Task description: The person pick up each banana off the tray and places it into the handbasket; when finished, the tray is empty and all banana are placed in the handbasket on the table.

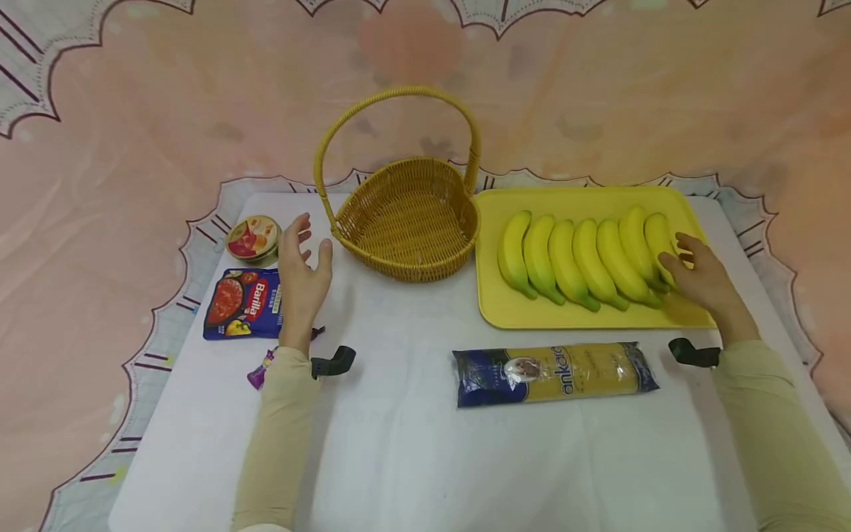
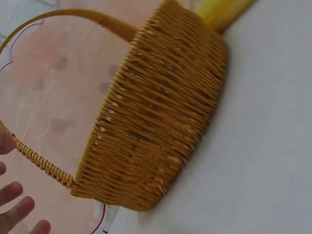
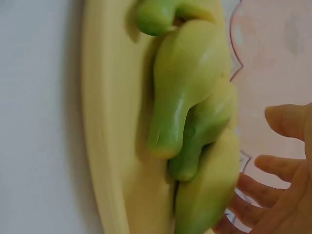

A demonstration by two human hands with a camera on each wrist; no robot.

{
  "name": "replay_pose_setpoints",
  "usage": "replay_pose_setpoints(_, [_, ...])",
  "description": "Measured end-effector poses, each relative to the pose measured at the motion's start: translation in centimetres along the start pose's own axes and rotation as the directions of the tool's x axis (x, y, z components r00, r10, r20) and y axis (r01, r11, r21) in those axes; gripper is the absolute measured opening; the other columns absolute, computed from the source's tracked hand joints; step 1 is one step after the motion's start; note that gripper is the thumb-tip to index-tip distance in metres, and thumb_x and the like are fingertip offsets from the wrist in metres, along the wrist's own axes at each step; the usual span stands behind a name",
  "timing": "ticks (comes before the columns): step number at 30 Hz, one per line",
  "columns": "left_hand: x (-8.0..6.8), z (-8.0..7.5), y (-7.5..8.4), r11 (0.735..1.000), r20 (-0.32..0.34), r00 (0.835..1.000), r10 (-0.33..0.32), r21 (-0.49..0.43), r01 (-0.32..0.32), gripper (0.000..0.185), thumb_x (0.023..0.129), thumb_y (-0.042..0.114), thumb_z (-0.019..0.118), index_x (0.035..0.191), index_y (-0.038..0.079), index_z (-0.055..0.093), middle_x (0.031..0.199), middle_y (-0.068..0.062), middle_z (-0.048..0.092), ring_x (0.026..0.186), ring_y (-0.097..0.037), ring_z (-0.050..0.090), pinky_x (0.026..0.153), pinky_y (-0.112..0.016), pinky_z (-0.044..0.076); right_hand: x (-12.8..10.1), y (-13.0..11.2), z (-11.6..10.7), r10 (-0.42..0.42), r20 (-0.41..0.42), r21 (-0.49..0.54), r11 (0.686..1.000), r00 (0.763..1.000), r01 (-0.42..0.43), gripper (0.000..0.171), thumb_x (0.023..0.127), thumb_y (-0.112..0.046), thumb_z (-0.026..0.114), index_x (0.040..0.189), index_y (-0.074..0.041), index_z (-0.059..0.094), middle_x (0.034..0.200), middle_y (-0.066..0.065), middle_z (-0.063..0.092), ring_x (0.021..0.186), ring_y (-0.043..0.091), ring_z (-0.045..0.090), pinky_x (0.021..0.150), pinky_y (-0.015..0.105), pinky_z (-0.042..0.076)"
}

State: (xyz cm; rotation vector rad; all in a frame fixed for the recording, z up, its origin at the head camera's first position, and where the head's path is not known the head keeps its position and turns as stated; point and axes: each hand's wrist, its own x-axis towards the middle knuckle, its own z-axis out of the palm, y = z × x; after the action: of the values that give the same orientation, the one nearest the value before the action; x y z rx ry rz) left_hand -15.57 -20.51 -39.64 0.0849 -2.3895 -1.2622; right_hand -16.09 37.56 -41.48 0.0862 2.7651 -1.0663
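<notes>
The desk carried one yellow tray with all seven bananas on it in a row; one wicker basket stood empty just beside it, so nothing seemed moved yet. One pasta pack, one sauce pouch and one tub lay apart. The right hand, fingers spread, touched the rightmost banana without gripping it. The left hand hovered open near the basket, holding nothing.

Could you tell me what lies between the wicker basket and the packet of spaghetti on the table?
Nothing: in the head view only bare white tablecloth lies between the basket and the spaghetti packet.
</notes>
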Motion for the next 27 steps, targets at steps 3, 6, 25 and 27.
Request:
replay_pose_setpoints(3, [0.9,0.9,0.4,0.994,-0.071,0.997,-0.037,-0.108,0.030,0.051,0.094,0.020,0.056,0.142,0.024,0.039,0.138,-0.007,0.044,0.128,-0.021,0.044,0.103,-0.044,0.044,0.6,0.8,0.1,0.055,0.003,0.011,0.998,0.999,-0.055,0.076,0.098,-0.043,0.035,0.150,0.003,0.004,0.147,0.039,0.017,0.129,0.059,0.023,0.102,0.069,0.025])
replay_pose_setpoints(6, [1.7,1.7,0.7,0.989,-0.102,0.993,-0.057,-0.139,0.042,0.053,0.094,0.018,0.056,0.143,0.029,0.038,0.139,-0.006,0.044,0.129,-0.021,0.043,0.103,-0.045,0.044,1.0,1.5,0.4,0.068,-0.014,0.003,0.998,0.998,-0.068,0.074,0.098,-0.039,0.038,0.148,0.007,0.009,0.143,0.042,0.023,0.127,0.058,0.026,0.101,0.067,0.028])
replay_pose_setpoints(25, [2.8,2.3,0.1,0.982,-0.018,0.997,-0.077,-0.175,0.072,0.051,0.097,0.017,0.050,0.145,0.029,0.036,0.139,-0.008,0.047,0.126,-0.024,0.049,0.102,-0.045,0.046,0.2,-10.6,5.4,-0.227,0.028,0.081,0.971,0.974,0.224,0.066,0.094,-0.041,0.053,0.150,-0.015,0.028,0.145,0.022,0.038,0.129,0.040,0.039,0.102,0.057,0.035])
replay_pose_setpoints(27, [2.6,2.3,-0.1,0.983,0.003,0.997,-0.074,-0.168,0.073,0.053,0.097,0.017,0.050,0.146,0.029,0.034,0.140,-0.009,0.046,0.127,-0.025,0.049,0.102,-0.044,0.047,0.5,-12.2,6.6,-0.261,0.067,0.092,0.963,0.963,0.255,0.064,0.094,-0.041,0.053,0.149,-0.017,0.030,0.146,0.018,0.039,0.130,0.036,0.039,0.103,0.055,0.036])
